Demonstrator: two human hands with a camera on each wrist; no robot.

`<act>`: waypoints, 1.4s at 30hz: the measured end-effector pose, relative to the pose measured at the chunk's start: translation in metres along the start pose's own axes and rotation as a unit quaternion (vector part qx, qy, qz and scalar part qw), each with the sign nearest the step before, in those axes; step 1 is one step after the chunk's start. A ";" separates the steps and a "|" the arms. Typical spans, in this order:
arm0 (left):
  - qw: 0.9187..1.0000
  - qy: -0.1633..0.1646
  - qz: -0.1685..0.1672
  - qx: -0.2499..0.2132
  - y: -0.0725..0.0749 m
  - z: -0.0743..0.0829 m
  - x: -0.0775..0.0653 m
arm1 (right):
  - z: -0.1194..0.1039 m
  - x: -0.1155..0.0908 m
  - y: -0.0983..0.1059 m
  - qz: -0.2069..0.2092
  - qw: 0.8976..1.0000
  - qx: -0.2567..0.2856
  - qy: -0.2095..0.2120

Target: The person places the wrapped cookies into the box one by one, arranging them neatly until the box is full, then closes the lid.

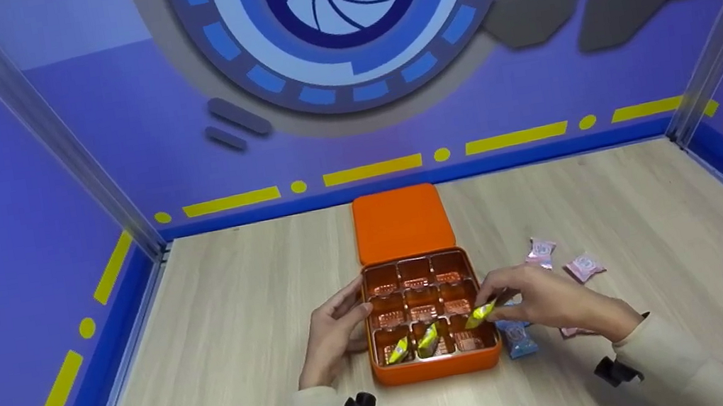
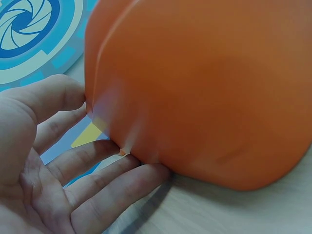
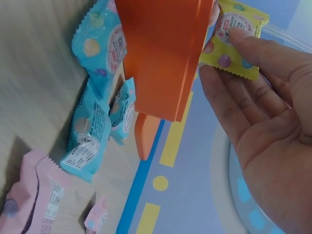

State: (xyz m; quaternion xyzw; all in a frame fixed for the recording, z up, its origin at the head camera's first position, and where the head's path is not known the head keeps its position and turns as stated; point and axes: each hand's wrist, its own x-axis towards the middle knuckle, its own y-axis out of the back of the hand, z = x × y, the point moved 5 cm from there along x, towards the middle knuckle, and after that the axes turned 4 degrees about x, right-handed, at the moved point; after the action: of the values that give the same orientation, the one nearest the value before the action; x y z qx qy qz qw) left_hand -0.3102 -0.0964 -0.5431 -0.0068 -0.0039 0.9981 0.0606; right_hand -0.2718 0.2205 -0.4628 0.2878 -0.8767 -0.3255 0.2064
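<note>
head view: right hand (image 1: 551,295) pinches a yellow packet (image 1: 483,313), likely light, crushable, best held by its edges, left hand (image 1: 331,336) touching the orange box (image 1: 438,368).

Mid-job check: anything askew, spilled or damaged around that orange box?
Nothing stands out: no spill or damage shows. The orange box sits open, and two yellow candies slant in its near row. Pink candies and blue candies lie loose on the table to its right, which looks ordinary.

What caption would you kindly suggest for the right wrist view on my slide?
Right hand pinches a yellow packet over the orange box; blue packets and pink packets lie nearby.
</note>
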 end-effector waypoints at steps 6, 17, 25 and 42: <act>1.000 0.008 -0.002 -0.012 -0.001 -0.001 -0.001 | -0.001 0.002 -0.002 -0.010 1.000 -0.013 0.007; 1.000 0.005 -0.005 0.023 0.000 -0.001 -0.002 | 0.004 0.003 -0.006 -0.020 0.999 0.010 0.026; 1.000 0.006 -0.004 0.020 0.000 -0.002 -0.001 | 0.010 0.005 -0.007 -0.025 0.998 0.065 0.010; 1.000 -0.008 -0.010 0.011 0.001 0.001 -0.003 | 0.013 0.010 -0.007 -0.066 0.987 0.128 0.074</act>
State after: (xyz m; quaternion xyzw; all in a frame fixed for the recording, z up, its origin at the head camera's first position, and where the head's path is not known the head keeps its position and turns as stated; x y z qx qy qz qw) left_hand -0.3079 -0.0979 -0.5419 0.0021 0.0063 0.9975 0.0710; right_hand -0.2835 0.2153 -0.4752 0.3924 -0.8725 -0.2015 0.2104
